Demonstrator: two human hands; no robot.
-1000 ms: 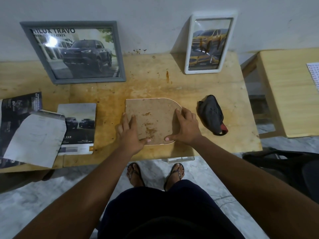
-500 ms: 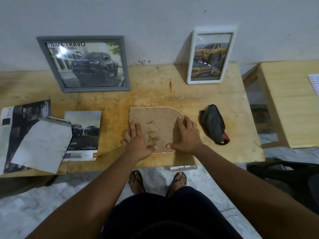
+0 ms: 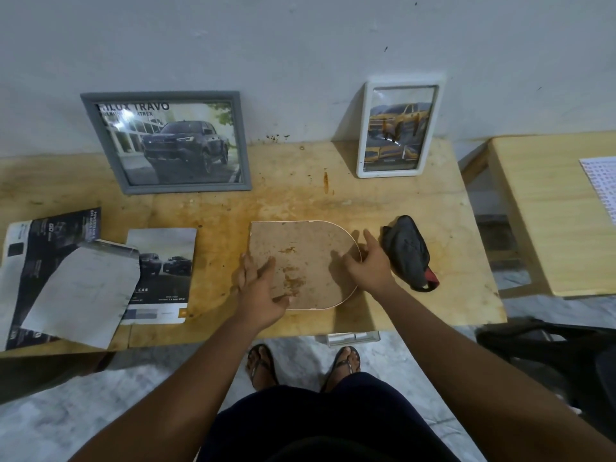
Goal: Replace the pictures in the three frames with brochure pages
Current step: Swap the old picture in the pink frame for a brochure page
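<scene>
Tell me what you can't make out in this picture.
Head view only:
- Arched frame: lies back up, front hidden against the table.
- Left brochure: cut by the left edge, partly under a pale sheet.
- Paper on the side table: cut by the right edge, print too small.
- Right hand: unclear whether its fingers grip the frame's curved edge.

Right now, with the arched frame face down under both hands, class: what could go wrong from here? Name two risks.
The arched frame lies near the front edge of the table; a pull could slide it off. The right hand is beside the black pouch and might knock it.
</scene>
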